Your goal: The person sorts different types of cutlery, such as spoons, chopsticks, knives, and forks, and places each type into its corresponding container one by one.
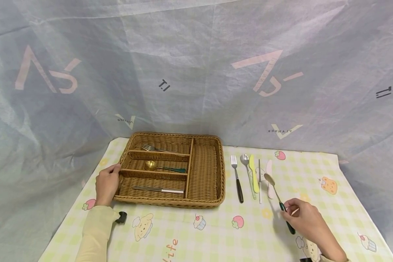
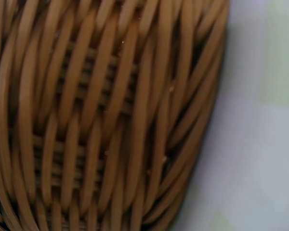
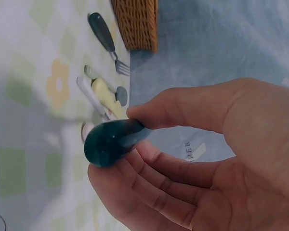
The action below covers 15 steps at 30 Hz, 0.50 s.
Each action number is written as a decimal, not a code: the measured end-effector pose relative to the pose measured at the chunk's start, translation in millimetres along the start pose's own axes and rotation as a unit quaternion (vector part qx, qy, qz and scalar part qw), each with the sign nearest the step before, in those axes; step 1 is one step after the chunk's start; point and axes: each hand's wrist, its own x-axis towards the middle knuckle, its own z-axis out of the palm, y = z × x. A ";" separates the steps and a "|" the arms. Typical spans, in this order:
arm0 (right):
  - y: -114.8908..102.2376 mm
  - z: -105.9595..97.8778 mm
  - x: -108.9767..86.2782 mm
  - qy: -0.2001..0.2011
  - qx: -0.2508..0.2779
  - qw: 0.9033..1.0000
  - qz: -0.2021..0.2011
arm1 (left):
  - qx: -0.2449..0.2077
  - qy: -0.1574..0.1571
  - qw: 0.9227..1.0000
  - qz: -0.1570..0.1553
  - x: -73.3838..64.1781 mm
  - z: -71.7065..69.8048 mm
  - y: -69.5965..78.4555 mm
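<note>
My right hand pinches the dark green handle of a gold spoon, its bowl raised toward the row of cutlery. At the left end of a divided wicker basket, my left hand holds the rim. Inside the basket, a silver fork lies in the back compartment and a gold round-bowled spoon with a green handle in the middle one. White-handled chopsticks occupy the front compartment. The left wrist view shows only basket weave and cloth; that hand is hidden there.
Right of the basket lie a black-handled fork, a silver spoon, a yellow-green knife, a slim white-handled utensil and a pale pink knife. A checked tablecloth covers the table; a grey curtain hangs behind.
</note>
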 end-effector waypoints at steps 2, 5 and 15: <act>-2.8 0.3 -0.7 0.002 -0.004 1.000 -0.005 | 0.001 -0.001 1.000 0.000 0.5 0.1 -0.2; -6.9 0.6 -1.8 0.005 -0.008 1.000 -0.014 | 0.002 -0.002 1.000 -0.001 1.1 0.2 -0.7; -20.8 -3.0 -3.9 0.005 -0.007 0.999 -0.037 | 0.000 0.002 1.000 0.003 0.0 -0.1 0.2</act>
